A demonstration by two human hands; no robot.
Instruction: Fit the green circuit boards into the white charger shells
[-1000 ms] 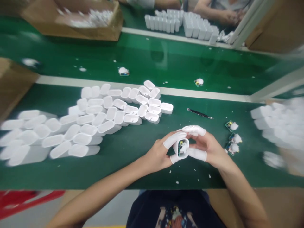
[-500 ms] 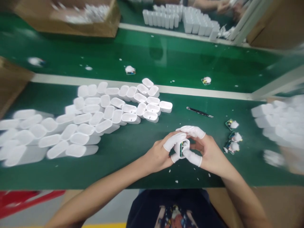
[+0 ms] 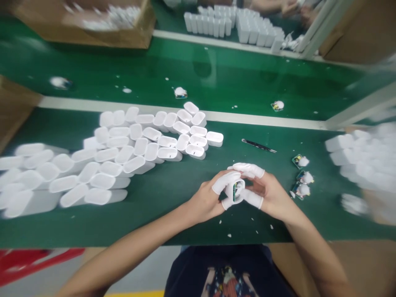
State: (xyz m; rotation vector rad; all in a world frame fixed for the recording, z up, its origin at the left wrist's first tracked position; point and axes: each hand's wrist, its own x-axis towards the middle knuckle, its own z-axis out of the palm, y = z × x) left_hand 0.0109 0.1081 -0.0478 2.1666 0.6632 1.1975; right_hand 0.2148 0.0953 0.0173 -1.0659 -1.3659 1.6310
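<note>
A white plastic housing is gripped between both hands, its open end facing me. Inside it a green circuit board with white filler shows. My left hand is closed round the housing's left side, with white finger cots on its fingertips. From the right, my right hand holds it too; its cotted thumb lies at the rim and its other fingers reach over the far side. Black tweezers lie beyond the hands. To the right lie several circuit boards with white blobs on them.
Rows of open white housings stand at left. A green belt behind a pale rail carries more boards. White housings are heaped at right. A cardboard box and a person's hands are at the back.
My right thumb has drawn back from inside the housing's opening to its right rim. Boards and white scraps on the belt have shifted right. My left hand keeps its grip.
</note>
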